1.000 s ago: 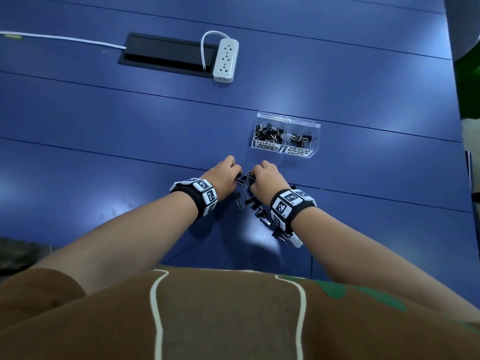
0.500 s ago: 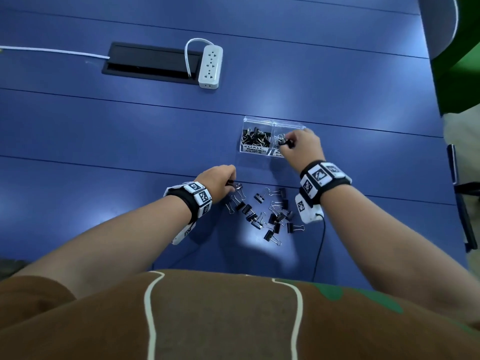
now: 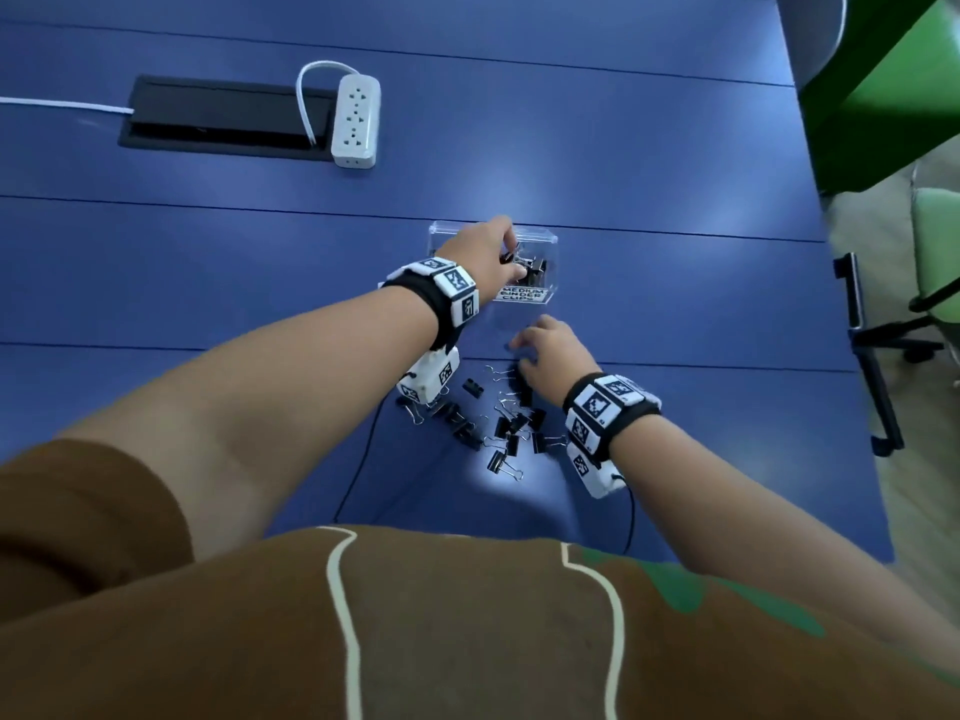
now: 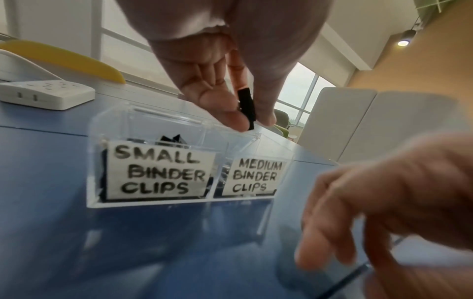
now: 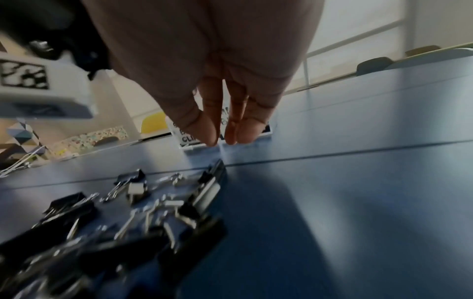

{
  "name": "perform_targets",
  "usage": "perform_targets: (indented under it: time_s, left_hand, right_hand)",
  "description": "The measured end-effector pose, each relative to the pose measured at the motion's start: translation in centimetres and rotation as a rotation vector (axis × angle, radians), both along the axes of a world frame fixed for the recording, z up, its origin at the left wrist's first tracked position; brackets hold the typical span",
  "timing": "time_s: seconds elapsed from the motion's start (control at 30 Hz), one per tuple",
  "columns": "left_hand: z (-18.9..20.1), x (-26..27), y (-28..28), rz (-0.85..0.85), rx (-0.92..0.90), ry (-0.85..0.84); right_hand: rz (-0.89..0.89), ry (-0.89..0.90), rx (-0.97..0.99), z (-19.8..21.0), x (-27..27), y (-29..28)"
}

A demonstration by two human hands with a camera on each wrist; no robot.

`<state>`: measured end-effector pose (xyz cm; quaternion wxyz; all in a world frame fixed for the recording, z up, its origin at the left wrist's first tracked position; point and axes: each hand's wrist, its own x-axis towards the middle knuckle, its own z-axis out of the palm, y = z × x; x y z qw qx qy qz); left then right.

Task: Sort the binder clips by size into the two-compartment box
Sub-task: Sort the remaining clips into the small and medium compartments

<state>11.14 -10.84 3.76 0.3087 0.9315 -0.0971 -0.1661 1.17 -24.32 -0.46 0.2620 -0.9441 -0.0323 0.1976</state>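
My left hand hovers over the clear two-compartment box. It pinches a black binder clip between thumb and fingers, just above the divider. The box front carries two labels, SMALL BINDER CLIPS on the left and MEDIUM BINDER CLIPS on the right. Both compartments hold black clips. My right hand is low over the far edge of the loose clip pile, a short way in front of the box. Its fingers point down, straight and together, and hold nothing.
A white power strip and a black cable hatch lie at the far left. The table's right edge runs close to the box, with a chair beyond it. Thin black cables trail from my wrists across the near table.
My right hand has left the box and come back to the pile. My left hand has lifted a clip from the pile and carried it forward over the box.
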Motion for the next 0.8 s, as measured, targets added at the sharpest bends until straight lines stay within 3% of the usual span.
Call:
perform_targets:
  time_s: [0.33,0.47,0.6,0.8]
  left_hand:
    - [-1.1,0.0,-2.1,-0.044,0.054,-0.011]
    - [-1.5,-2.9,-0.8,-0.131,0.042,-0.027]
    - [-2.9,-7.1,1.4,-0.228,0.156,0.06]
    - [-5.4,-11.0,2.8,-0.223,0.247,0.112]
  right_hand:
    - [0.034,0.03,0.019,-1.0,-2.0,-0.6]
    - [-0.093,0.019,0.104,-0.7,-2.0,-1.3]
    - [-0.266,0.04,0.204,-0.4,-2.3,-2.7]
    - [-0.079,0.034,0.127,-0.1,-3.8,-2.9]
